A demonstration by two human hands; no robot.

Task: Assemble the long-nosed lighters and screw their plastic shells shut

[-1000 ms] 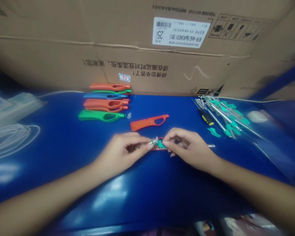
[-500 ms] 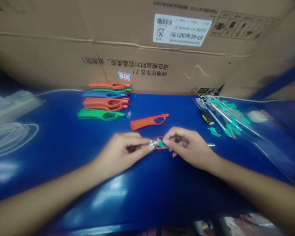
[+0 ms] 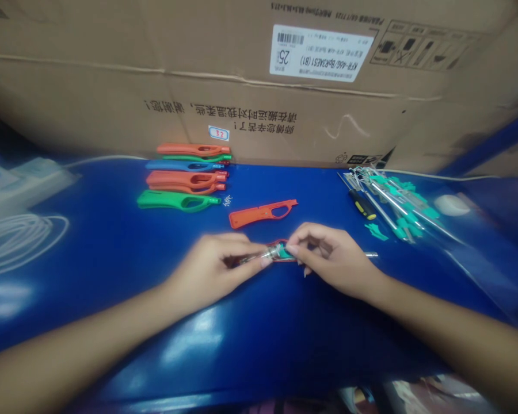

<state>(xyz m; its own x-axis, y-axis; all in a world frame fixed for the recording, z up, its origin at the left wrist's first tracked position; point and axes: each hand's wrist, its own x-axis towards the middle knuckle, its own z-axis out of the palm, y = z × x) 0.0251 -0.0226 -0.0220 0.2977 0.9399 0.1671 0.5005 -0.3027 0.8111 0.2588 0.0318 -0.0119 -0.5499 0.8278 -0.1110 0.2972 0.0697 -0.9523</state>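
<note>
Glare whitens the dim blue tabletop (image 3: pixel 259 345); edges blur.

Forearms (image 3: pixel 125 313) angled inward; left hand (image 3: pixel 218 261), right hand (image 3: pixel 334 259) close together, fingers (image 3: pixel 305 256) pinched.

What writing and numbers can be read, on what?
Upside-down white label: "KFR-46G/BpR3AES1 (B1)"
Same label: "25"
Cardboard box: "师傅您辛苦了!"
Same box: "请在搬运时对我温柔些,谢谢您!"
Sticker: seemingly "33"
Other print: too small, blurred
</note>
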